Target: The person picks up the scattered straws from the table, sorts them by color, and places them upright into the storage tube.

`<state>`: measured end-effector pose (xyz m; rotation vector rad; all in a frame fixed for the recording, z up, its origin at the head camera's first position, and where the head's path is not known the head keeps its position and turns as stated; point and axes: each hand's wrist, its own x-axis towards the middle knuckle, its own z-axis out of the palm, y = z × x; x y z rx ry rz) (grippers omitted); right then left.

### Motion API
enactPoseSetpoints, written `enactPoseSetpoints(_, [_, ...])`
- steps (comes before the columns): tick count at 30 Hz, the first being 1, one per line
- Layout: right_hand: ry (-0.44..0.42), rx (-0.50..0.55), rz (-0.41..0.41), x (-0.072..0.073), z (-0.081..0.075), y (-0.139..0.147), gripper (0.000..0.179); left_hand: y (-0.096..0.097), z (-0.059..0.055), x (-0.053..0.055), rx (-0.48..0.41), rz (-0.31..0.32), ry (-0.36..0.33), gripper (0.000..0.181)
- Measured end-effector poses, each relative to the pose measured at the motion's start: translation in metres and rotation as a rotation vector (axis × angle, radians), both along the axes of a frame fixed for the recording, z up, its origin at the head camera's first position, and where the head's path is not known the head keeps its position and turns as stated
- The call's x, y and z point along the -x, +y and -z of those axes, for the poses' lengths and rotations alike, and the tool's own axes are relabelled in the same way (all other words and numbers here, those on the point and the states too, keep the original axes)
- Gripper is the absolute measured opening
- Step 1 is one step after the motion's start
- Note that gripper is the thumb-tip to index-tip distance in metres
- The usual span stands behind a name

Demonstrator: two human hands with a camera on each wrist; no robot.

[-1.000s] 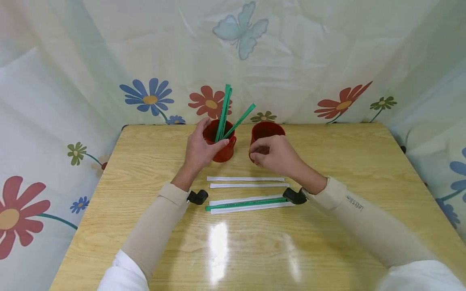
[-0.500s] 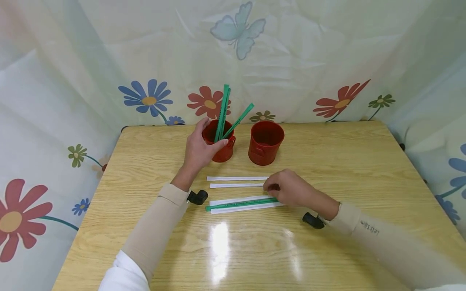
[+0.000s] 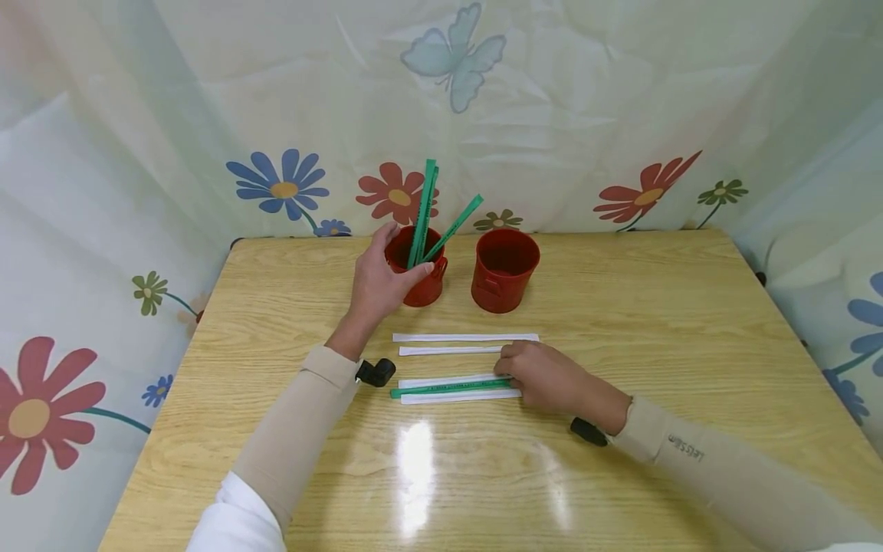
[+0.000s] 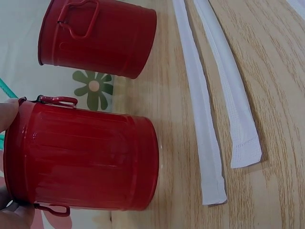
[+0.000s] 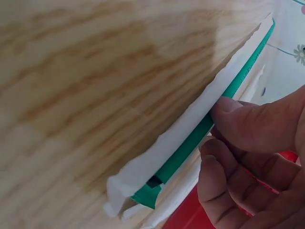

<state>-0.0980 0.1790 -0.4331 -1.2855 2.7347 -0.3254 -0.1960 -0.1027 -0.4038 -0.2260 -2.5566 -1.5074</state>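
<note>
Now, right hand (image 3: 548,377): shifted off the second bucket (image 3: 506,276), beyond its fingers, to pinch a green straw (image 3: 451,386) among white straws (image 3: 465,337); that piece is thus in hand. Left hand (image 3: 378,280): fingers curled around the first bucket (image 4: 86,162).

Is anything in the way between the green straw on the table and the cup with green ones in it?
Only low things: white straws lie flat on the table between the green straw and the cup. The left hand holds the cup at its rim. No other object shows in between.
</note>
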Motion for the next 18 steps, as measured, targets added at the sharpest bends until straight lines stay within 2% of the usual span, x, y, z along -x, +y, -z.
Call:
enactPoseSetpoints(7, [0.038,-0.143,0.028,-0.0038,0.0016,-0.0034,0.028,0.0004,-0.0015,-0.0008,-0.004,0.001,-0.005,0.085])
enactPoseSetpoints(13, [0.043,-0.205,-0.007,-0.0020,-0.0008,-0.0031,0.033,0.0014,-0.0021,0.0013,-0.005,0.007,-0.010,0.086])
enactPoseSetpoints(18, [0.084,-0.254,-0.072,-0.0012,-0.0043,-0.0031,0.030,0.0010,-0.0025,0.0013,-0.001,-0.004,-0.017,0.086])
